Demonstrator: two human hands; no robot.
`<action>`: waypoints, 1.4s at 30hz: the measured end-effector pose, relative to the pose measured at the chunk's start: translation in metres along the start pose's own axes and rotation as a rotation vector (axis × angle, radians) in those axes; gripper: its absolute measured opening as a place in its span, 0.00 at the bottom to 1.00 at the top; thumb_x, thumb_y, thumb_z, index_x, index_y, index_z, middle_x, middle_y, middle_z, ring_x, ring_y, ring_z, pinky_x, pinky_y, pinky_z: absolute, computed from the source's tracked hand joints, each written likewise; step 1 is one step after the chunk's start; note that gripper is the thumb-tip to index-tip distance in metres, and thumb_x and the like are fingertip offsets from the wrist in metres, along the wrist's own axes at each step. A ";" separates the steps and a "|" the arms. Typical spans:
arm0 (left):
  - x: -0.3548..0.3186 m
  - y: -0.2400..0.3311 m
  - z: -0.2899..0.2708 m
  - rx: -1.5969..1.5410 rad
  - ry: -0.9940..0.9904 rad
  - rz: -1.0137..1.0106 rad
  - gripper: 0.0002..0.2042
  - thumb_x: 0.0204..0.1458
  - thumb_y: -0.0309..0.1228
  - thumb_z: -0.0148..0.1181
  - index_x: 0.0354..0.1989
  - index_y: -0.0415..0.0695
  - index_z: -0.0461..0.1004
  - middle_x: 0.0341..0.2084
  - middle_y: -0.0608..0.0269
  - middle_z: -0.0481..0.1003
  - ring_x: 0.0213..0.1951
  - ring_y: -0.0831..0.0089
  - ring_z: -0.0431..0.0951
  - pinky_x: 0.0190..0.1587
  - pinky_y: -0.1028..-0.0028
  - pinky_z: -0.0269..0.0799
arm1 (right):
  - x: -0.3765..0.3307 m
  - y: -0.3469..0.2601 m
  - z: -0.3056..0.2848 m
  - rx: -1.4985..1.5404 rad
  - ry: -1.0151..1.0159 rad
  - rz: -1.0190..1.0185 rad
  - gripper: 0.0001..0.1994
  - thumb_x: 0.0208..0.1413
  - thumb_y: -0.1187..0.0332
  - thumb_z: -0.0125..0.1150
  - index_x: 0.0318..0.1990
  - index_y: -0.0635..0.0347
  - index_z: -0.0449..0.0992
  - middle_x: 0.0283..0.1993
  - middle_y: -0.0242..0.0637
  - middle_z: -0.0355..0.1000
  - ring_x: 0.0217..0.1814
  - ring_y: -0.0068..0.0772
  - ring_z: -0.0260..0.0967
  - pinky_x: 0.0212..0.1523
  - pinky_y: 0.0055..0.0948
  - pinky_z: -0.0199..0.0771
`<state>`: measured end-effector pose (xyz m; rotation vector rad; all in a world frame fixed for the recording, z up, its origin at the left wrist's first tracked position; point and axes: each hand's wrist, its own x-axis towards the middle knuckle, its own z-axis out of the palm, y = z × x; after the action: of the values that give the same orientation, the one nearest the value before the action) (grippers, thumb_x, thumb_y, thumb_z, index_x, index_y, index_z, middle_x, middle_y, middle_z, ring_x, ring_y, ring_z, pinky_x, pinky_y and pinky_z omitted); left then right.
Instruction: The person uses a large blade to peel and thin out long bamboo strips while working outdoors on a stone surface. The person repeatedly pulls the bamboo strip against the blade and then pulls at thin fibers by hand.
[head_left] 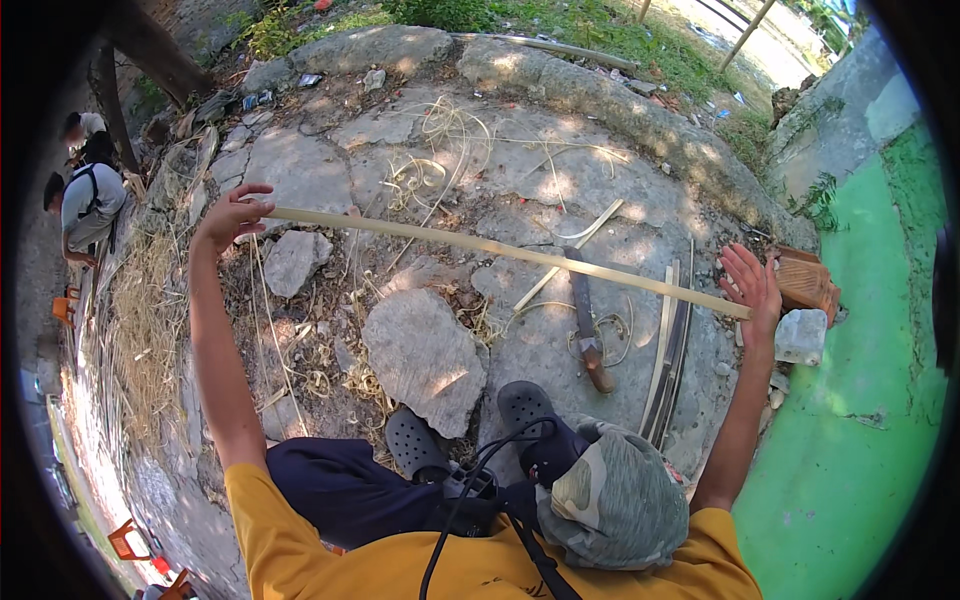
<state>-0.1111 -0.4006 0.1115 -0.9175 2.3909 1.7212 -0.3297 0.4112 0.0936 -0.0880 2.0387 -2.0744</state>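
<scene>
A long pale bamboo strip (480,245) stretches across the view at arm's length. My left hand (232,215) grips its left end with the fingers curled round it. My right hand (752,285) is at the strip's right end with the palm flat and fingers spread, the tip resting against it. Below the strip a large knife (586,318) with a wooden handle lies on the stone ground. Several more split bamboo strips (668,350) lie beside my right arm. My feet in dark clogs (522,405) rest on the ground.
Flat cracked stones (425,355) and curly bamboo shavings (440,125) cover the ground. A brick (806,280) and a pale block (802,335) sit by a green wall (870,400) at right. Dry fibre piles (145,330) lie left, where other people (85,200) crouch.
</scene>
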 end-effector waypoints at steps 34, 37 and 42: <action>0.002 -0.013 0.009 0.690 0.410 0.520 0.27 0.34 0.40 0.84 0.43 0.45 0.78 0.36 0.66 0.77 0.40 0.69 0.76 0.46 0.68 0.74 | -0.022 -0.008 -0.046 -1.063 0.041 -0.342 0.08 0.53 0.70 0.74 0.35 0.65 0.83 0.26 0.32 0.74 0.30 0.23 0.71 0.30 0.26 0.66; 0.000 0.008 0.032 0.802 0.375 0.490 0.35 0.34 0.40 0.83 0.54 0.48 0.74 0.51 0.61 0.74 0.52 0.60 0.74 0.58 0.60 0.72 | -0.024 0.002 -0.035 -1.088 0.032 -0.487 0.07 0.52 0.70 0.73 0.33 0.64 0.83 0.26 0.37 0.74 0.27 0.29 0.70 0.29 0.30 0.64; 0.005 0.002 0.044 0.870 0.330 0.634 0.45 0.32 0.42 0.83 0.63 0.50 0.68 0.63 0.59 0.69 0.66 0.53 0.68 0.68 0.55 0.66 | -0.024 0.017 -0.011 -0.865 0.051 -0.429 0.06 0.51 0.75 0.73 0.36 0.66 0.82 0.29 0.32 0.73 0.28 0.20 0.66 0.29 0.24 0.62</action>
<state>-0.1285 -0.3636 0.0945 -0.3267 3.3888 0.3953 -0.3062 0.4274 0.0795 -0.6628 2.9911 -1.1945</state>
